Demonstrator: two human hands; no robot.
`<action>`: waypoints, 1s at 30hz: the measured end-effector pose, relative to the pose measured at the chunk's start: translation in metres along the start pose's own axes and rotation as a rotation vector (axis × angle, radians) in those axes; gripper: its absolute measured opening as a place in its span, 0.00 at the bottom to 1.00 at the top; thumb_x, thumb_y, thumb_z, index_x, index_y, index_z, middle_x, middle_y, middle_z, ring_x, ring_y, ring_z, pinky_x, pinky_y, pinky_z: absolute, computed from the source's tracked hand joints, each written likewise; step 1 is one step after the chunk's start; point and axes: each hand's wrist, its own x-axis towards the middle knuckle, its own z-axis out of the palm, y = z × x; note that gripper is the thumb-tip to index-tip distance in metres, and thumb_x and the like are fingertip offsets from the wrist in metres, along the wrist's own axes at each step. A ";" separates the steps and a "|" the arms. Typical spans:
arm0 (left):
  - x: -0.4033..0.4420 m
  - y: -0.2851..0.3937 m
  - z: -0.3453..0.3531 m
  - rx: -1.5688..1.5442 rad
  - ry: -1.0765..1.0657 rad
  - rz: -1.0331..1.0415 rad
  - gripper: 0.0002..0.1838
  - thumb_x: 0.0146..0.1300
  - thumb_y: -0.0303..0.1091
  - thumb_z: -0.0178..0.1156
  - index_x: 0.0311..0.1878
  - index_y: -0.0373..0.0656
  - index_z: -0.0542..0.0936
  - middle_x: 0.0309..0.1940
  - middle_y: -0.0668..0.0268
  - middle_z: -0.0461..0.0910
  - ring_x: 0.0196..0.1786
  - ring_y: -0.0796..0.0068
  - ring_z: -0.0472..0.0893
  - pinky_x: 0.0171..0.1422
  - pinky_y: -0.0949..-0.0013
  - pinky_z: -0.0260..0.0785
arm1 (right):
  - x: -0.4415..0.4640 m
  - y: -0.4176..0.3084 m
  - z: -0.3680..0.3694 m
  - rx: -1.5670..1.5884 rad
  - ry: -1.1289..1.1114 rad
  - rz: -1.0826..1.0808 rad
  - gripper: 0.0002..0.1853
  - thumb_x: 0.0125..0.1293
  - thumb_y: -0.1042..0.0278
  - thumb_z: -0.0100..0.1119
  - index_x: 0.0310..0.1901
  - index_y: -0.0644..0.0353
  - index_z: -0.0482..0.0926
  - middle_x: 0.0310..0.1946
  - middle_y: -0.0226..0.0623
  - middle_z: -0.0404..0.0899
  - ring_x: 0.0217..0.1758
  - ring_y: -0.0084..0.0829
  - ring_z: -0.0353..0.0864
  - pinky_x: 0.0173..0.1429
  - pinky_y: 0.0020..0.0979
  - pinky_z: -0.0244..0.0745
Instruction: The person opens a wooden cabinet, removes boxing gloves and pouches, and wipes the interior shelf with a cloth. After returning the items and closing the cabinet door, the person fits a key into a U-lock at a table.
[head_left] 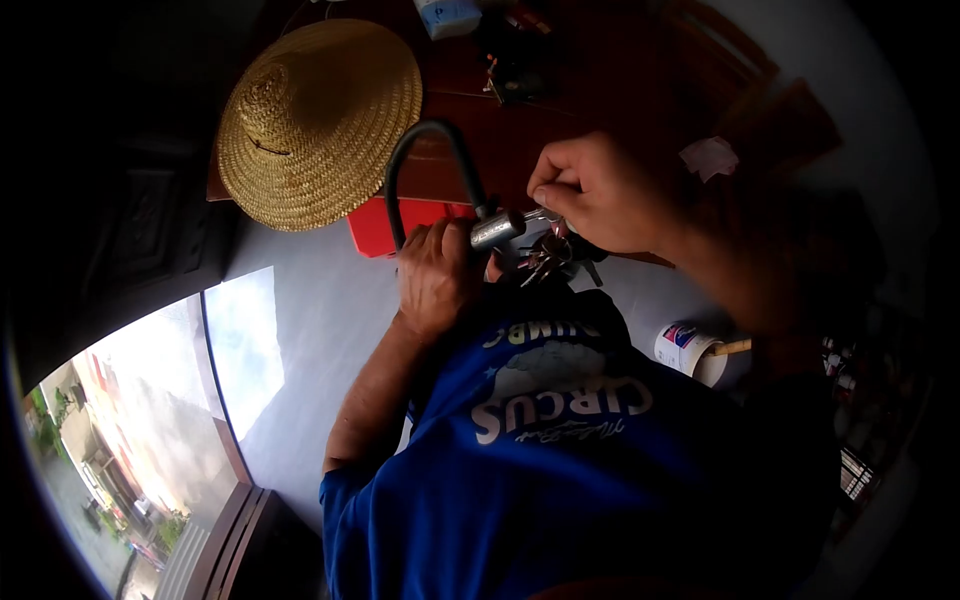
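My left hand [436,272] is wrapped round the crossbar of a U-lock [497,230], whose black shackle [437,130] arches up above the hand. The silver end of the crossbar points right. My right hand [590,195] is pinched closed just right of that end, with a key [543,214] at its fingertips. Whether the key sits in the lock's keyhole I cannot tell. A bunch of several keys [553,258] hangs below the fingers, in front of the blue shirt.
A woven straw hat [330,120] lies at the left of the dark red table [520,140]. Beneath the table edge is a red object [375,228]. A white bucket [680,350] stands at the right. An open doorway [140,430] is at the lower left.
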 end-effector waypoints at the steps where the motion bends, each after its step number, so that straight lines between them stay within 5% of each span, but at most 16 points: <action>1: 0.000 -0.003 0.004 0.005 -0.028 0.011 0.17 0.53 0.27 0.70 0.45 0.37 0.76 0.32 0.54 0.79 0.33 0.49 0.80 0.38 0.51 0.73 | 0.002 0.005 -0.001 -0.007 -0.010 0.015 0.05 0.73 0.76 0.59 0.40 0.69 0.81 0.24 0.39 0.85 0.25 0.22 0.83 0.29 0.25 0.75; 8: 0.005 -0.007 0.032 -0.010 -0.141 0.032 0.18 0.53 0.29 0.70 0.46 0.37 0.76 0.33 0.54 0.80 0.35 0.48 0.81 0.39 0.51 0.74 | 0.002 0.041 0.015 0.042 0.077 0.176 0.04 0.73 0.78 0.58 0.39 0.68 0.80 0.24 0.36 0.84 0.25 0.22 0.83 0.29 0.25 0.77; 17: 0.008 -0.025 0.068 0.116 -0.115 0.220 0.14 0.59 0.29 0.63 0.47 0.36 0.77 0.37 0.53 0.81 0.33 0.51 0.81 0.41 0.54 0.75 | -0.003 0.120 0.027 0.784 0.070 0.453 0.10 0.69 0.79 0.56 0.48 0.73 0.81 0.35 0.39 0.84 0.32 0.24 0.84 0.40 0.24 0.83; 24: -0.014 -0.031 0.097 0.046 -0.269 0.093 0.12 0.59 0.30 0.63 0.46 0.39 0.78 0.35 0.55 0.82 0.34 0.53 0.82 0.41 0.54 0.76 | -0.018 0.158 0.048 0.942 0.237 0.736 0.10 0.65 0.81 0.57 0.47 0.70 0.82 0.35 0.42 0.84 0.36 0.28 0.86 0.40 0.26 0.83; 30: -0.016 -0.031 0.099 -0.036 -0.574 -0.073 0.13 0.61 0.32 0.64 0.49 0.40 0.79 0.35 0.53 0.84 0.38 0.51 0.86 0.46 0.52 0.79 | -0.034 0.190 0.067 0.999 0.050 0.796 0.13 0.69 0.78 0.53 0.50 0.69 0.83 0.40 0.41 0.86 0.36 0.23 0.85 0.40 0.23 0.79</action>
